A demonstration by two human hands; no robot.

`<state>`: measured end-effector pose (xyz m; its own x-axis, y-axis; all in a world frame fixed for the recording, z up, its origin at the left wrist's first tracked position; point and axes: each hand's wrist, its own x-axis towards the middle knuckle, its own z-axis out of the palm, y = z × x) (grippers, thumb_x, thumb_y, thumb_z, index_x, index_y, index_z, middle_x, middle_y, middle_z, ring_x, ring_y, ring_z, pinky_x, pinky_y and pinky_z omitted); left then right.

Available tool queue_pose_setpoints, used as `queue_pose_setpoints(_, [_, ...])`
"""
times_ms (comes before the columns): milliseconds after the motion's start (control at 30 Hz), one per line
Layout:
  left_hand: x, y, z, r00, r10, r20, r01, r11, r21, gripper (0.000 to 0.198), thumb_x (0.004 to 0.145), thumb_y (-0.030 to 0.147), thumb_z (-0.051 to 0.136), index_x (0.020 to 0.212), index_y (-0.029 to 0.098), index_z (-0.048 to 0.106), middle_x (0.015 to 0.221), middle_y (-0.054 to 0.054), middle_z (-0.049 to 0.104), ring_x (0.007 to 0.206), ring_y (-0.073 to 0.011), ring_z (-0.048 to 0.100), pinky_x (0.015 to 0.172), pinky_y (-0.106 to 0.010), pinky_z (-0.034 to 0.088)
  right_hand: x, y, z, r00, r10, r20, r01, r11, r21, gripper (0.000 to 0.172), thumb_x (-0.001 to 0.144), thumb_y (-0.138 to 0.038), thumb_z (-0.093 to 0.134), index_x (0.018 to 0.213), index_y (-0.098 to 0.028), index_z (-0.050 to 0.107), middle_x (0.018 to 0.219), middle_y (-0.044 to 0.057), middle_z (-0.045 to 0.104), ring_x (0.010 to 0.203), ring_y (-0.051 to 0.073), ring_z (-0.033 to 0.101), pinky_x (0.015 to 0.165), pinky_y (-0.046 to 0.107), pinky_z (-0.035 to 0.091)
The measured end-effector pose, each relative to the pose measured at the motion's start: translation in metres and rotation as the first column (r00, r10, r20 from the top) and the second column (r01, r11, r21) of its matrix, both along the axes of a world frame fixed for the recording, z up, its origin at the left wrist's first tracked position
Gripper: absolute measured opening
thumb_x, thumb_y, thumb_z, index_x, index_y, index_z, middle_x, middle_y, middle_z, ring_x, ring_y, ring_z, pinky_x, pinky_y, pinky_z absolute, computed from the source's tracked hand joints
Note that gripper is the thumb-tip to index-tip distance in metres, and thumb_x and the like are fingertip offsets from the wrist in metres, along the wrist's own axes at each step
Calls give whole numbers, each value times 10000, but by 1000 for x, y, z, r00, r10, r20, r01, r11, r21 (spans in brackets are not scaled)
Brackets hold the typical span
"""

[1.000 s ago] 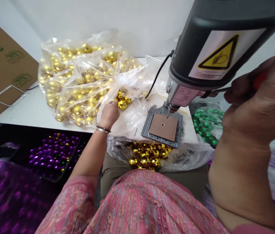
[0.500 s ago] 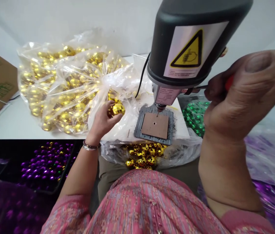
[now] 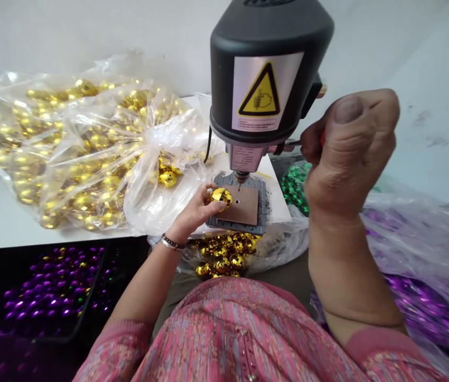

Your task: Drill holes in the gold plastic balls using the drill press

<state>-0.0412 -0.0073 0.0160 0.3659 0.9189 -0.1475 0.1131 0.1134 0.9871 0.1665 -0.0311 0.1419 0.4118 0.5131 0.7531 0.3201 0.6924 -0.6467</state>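
Between the thumb and fingers of my left hand point(image 3: 196, 212) is a shiny gold faceted ball point(image 3: 221, 198). It is over the left part of a brown square board point(image 3: 244, 211), which has a small hole and lies on the grey base plate point(image 3: 262, 199) of a bench drill press point(image 3: 272, 32). The drill bit point(image 3: 240, 187) points down above the board, close to the hole. My right hand point(image 3: 347, 143) is wrapped round the drill's feed handle point(image 3: 322, 139); a bit of its red grip shows, the rest is hidden by the fingers.
A large clear bag of gold balls point(image 3: 65, 154) fills the table's left side, with loose gold balls point(image 3: 167, 178) at its mouth. Another bag of gold balls point(image 3: 224, 254) hangs at my lap. Green balls point(image 3: 296, 185) and purple balls point(image 3: 423, 302) lie right; a black bin point(image 3: 77, 323) with purple balls stands lower left.
My left hand has moved right with a gold ball, from the bag's mouth to over the board. My right hand stays on the handle. The view has shifted.
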Motion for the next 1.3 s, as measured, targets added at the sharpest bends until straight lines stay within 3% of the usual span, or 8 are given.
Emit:
queue_pose_setpoints(167, [9, 9, -13, 991, -25, -131, 47, 985, 164, 527, 750, 390, 764, 1171, 197, 514, 919, -9, 658, 813, -143, 627, 750, -283, 519, 1, 1, 1, 1000, 25, 11, -26, 999, 24, 367, 932, -530, 547, 792, -197, 488, 653, -83, 350, 534, -13, 410, 594, 178, 365])
queue_pose_setpoints(267, [12, 12, -19, 984, -3, -181, 43, 975, 216, 606, 775, 362, 754, 1296, 188, 498, 1014, -48, 683, 850, -161, 660, 765, -292, 538, 1, 1, 1, 1000, 18, 1, -18, 1000, 5, 361, 927, -523, 534, 800, -186, 506, 677, -84, 346, 560, -34, 418, 610, 153, 362])
queue_pose_setpoints(367, [14, 15, -19, 965, 12, -263, 68, 955, 290, 661, 816, 344, 721, 1414, 196, 481, 1218, -114, 676, 1005, -211, 683, 869, -335, 556, 0, -1, 2, 1000, 19, 1, -19, 1000, -5, 363, 929, -512, 523, 793, -176, 512, 690, -81, 348, 568, -37, 412, 594, 150, 349])
queue_pose_setpoints(500, [16, 16, -13, 898, 53, -436, 141, 905, 401, 548, 864, 379, 677, 1356, 158, 579, 1240, -142, 689, 1087, -247, 650, 973, -383, 524, 0, -3, 4, 999, 32, 15, -32, 999, -24, 345, 944, -487, 502, 782, -182, 500, 685, -78, 334, 571, -32, 419, 600, 151, 356])
queue_pose_setpoints(667, [23, 14, -9, 879, -5, -477, 214, 899, 383, 496, 899, 389, 645, 1335, 160, 592, 1185, -100, 719, 1010, -208, 646, 942, -346, 516, 3, -2, 3, 999, 23, 28, -22, 1000, -16, 372, 948, -524, 527, 798, -187, 477, 684, -77, 355, 566, -11, 422, 627, 179, 384])
queue_pose_setpoints(967, [29, 12, -12, 893, 12, -449, 177, 910, 375, 412, 911, 396, 624, 1263, 183, 617, 1096, -50, 726, 975, -193, 649, 903, -306, 514, 4, 1, 3, 998, 51, 25, -52, 999, 6, 319, 958, -454, 550, 799, -192, 462, 694, -68, 364, 549, 12, 422, 604, 192, 399])
queue_pose_setpoints(1167, [26, 19, -16, 846, 43, -532, 224, 877, 426, 604, 793, 331, 730, 1354, 149, 601, 1324, -141, 660, 1176, -257, 626, 1061, -374, 484, 4, -2, 6, 996, 77, 34, -76, 997, -24, 274, 955, -402, 542, 795, -203, 441, 685, -68, 353, 529, 25, 415, 553, 196, 389])
queue_pose_setpoints(1300, [21, 25, -14, 836, -10, -548, 232, 912, 339, 624, 807, 405, 718, 1369, 158, 609, 1236, -115, 706, 1104, -257, 656, 1027, -394, 508, 6, -4, 10, 995, 69, 70, -66, 997, -42, 265, 959, -365, 550, 777, -220, 422, 620, -80, 386, 515, 48, 391, 547, 222, 370])
